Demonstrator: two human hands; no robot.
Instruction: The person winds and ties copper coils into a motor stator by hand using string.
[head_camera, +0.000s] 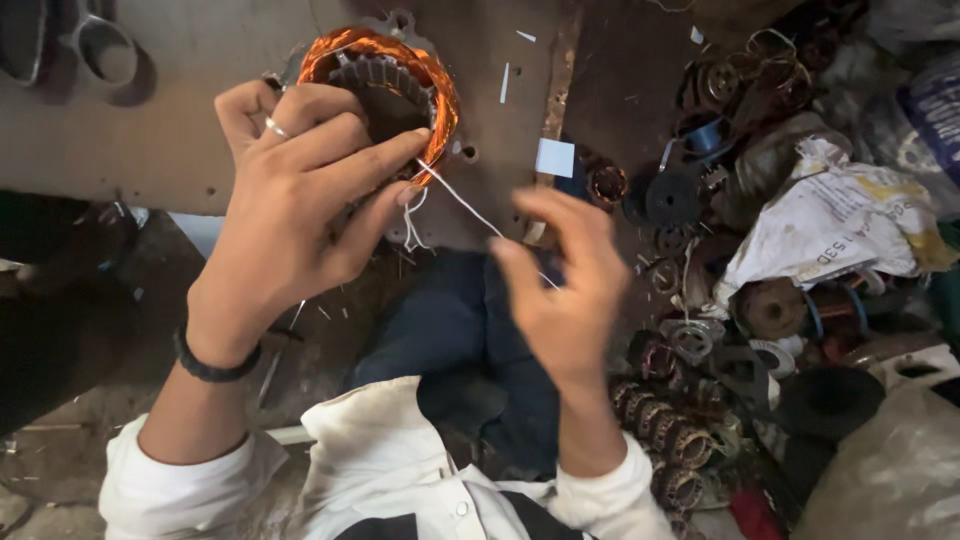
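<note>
Left hand (285, 195) fingers press on copper coil ring (385, 80), hold it flat on worktop (150, 130)
Right hand (565, 290) fingers pinch white string (462, 200), stretched tight between both hands
Best: keep string tight, pull slow, press ring firm

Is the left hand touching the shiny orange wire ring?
Touching. The head view shows the left hand with its index fingertip pressed on the copper coil, where the white thread comes off toward the right hand.
</note>
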